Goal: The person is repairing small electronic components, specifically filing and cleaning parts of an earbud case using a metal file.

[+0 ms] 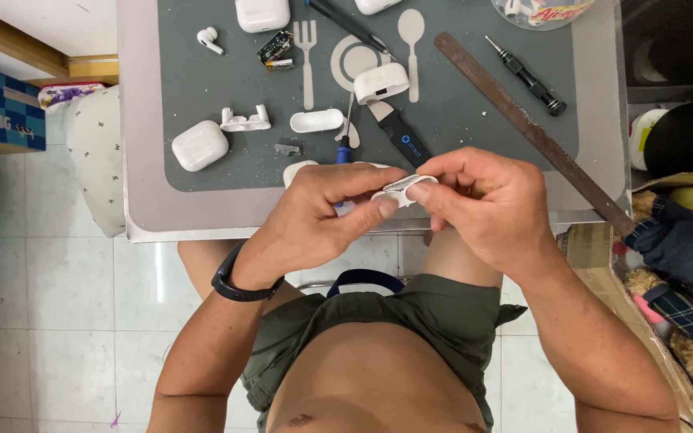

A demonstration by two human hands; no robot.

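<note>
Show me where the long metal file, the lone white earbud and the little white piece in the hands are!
metal file (523,120), head view, middle of its blade.
white earbud (209,38), head view, its body.
small white piece (402,189), head view, part showing between the fingers.

One head-worn view looks steeply down, close over the hands and table.

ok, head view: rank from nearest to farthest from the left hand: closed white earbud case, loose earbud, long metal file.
From the left hand:
1. Closed white earbud case, on the mat just up and left of the hand.
2. Long metal file, lying diagonally on the right side of the table, beyond the right hand.
3. Loose earbud, at the far top-left of the mat.
</note>
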